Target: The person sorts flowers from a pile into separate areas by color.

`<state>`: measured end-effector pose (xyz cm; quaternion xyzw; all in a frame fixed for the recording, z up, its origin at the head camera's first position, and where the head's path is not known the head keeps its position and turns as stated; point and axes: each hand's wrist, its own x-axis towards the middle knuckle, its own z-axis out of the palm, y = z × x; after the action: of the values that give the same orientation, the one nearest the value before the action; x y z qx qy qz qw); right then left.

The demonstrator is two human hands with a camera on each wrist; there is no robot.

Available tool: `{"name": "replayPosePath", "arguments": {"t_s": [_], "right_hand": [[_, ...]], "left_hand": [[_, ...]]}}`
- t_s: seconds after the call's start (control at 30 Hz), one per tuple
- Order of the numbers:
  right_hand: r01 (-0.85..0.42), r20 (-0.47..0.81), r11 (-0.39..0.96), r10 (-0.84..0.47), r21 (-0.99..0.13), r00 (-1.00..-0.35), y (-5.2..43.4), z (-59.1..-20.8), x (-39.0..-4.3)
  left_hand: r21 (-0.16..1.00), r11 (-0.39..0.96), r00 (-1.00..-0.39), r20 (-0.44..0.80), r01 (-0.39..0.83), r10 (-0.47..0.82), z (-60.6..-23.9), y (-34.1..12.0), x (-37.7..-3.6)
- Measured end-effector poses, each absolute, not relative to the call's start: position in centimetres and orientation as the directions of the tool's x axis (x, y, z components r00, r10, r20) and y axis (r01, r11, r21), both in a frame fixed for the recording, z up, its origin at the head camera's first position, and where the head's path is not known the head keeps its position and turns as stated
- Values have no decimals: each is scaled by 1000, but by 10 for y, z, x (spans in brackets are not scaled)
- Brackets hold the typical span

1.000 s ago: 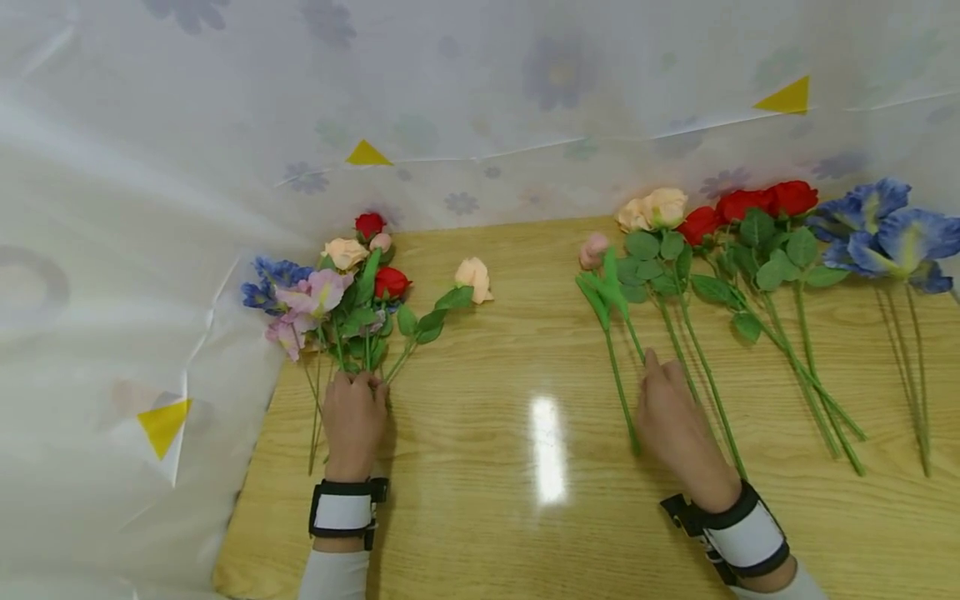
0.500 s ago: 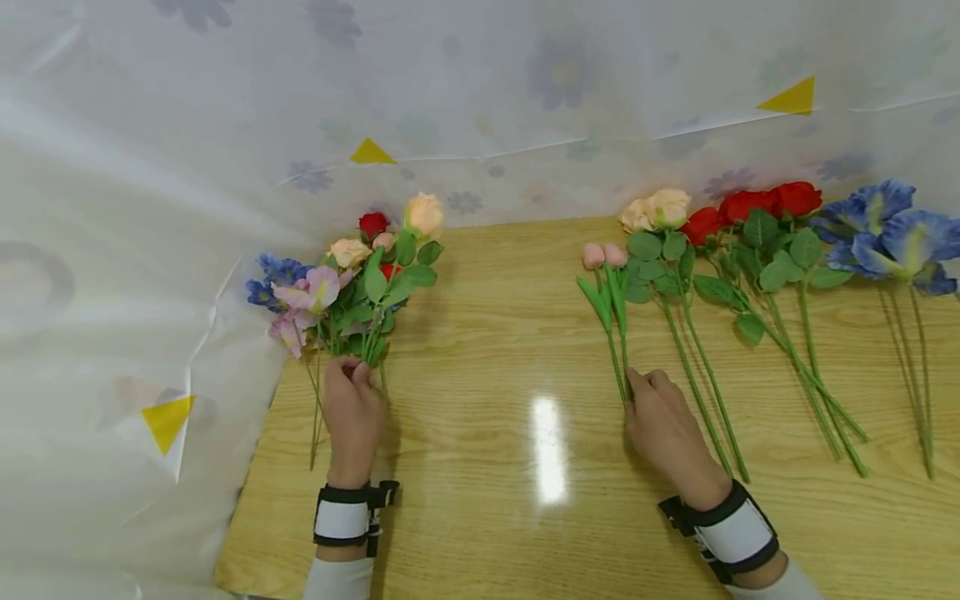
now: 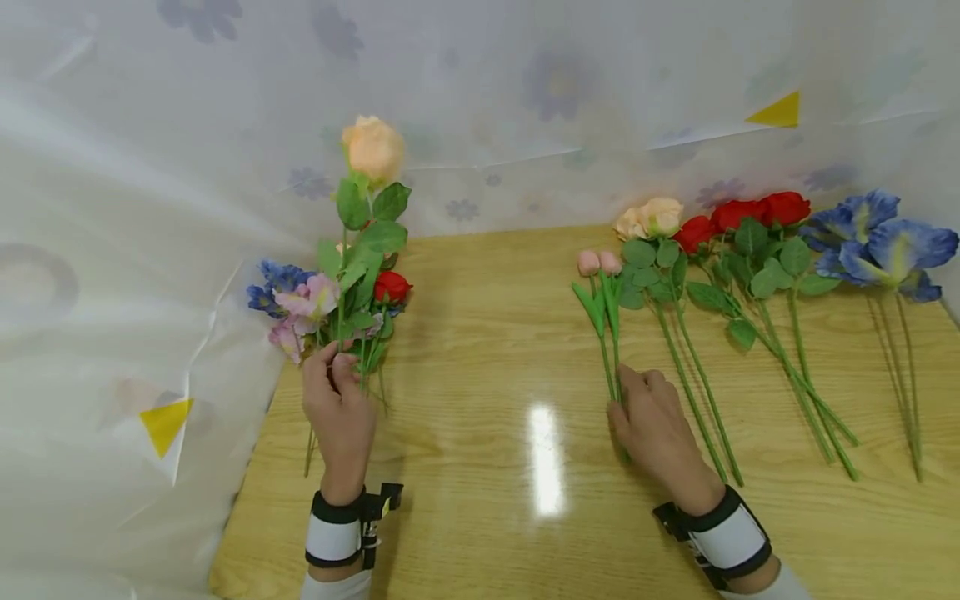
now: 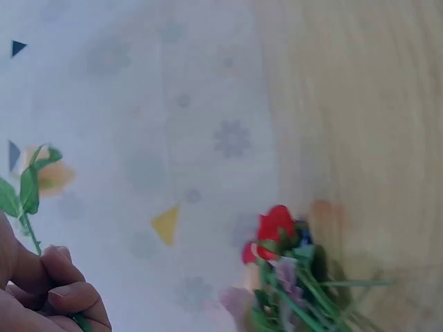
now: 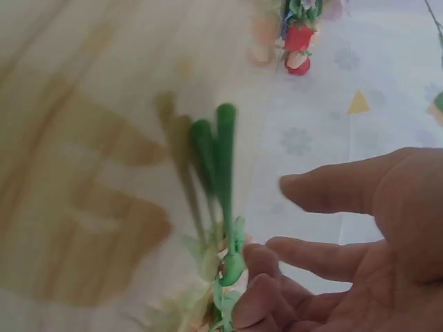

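Both hands are bare, and each wrist carries a band with a white panel framed in black. The band on the left hand (image 3: 339,412) has a small black buckle or clip jutting from its inner side; the one behind the right hand (image 3: 655,429) shows black strapping at its edge. Below each band a white sleeve begins

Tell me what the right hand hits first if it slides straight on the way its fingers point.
Probably the pink tulip stems: the right hand already lies on their lower ends, fingers pointing up along them toward the buds.
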<state>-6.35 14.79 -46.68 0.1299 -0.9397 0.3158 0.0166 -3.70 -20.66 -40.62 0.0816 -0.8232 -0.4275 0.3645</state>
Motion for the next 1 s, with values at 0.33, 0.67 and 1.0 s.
{"name": "replayPosePath", "arguments": {"t_s": [0.33, 0.67, 1.0], "right_hand": [[-434, 300, 498, -329, -751, -895, 126, -447, -57], [-451, 323, 221, -442, -865, -836, 97, -431, -41], [-357, 241, 92, -580, -930, -778, 86, -419, -32]], "left_hand": [[806, 344, -675, 591, 481, -441, -361, -182, -26], [796, 113, -757, 601, 594, -254, -357, -144, -21], [895, -66, -897, 442, 441, 2, -378, -97, -22]]}}
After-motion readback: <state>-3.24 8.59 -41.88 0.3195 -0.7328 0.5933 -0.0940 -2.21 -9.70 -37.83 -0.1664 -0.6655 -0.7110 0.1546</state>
